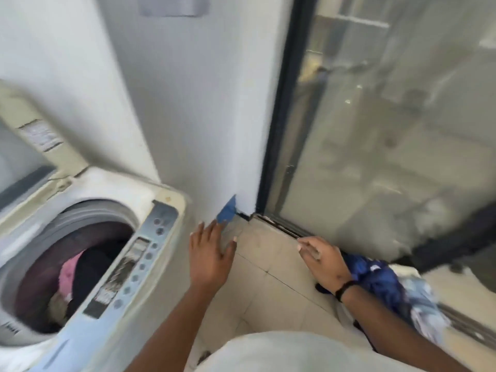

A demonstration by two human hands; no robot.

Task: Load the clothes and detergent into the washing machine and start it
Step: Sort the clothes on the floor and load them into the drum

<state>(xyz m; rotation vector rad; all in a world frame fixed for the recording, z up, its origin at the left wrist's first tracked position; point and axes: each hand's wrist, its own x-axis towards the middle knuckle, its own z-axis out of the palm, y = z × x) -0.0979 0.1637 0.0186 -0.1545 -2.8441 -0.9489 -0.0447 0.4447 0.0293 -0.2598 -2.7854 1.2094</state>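
A white top-loading washing machine (161,200) stands at the left with its lid (29,135) raised. Inside the drum lie pink and black clothes (80,275). A control panel (134,259) with several buttons runs along its right side. My left hand (210,253) hovers open over the floor just right of the machine, holding nothing. My right hand (323,261) is open, fingers extended, above the floor tiles. A pile of blue and pale clothes (389,288) lies on the floor right behind my right wrist. No detergent is visible.
A white wall corner (201,116) rises behind my hands, with a small blue scrap (227,210) at its base. A dark-framed sliding glass door (375,130) and its floor track (281,228) fill the right side. Beige floor tiles (268,280) lie between.
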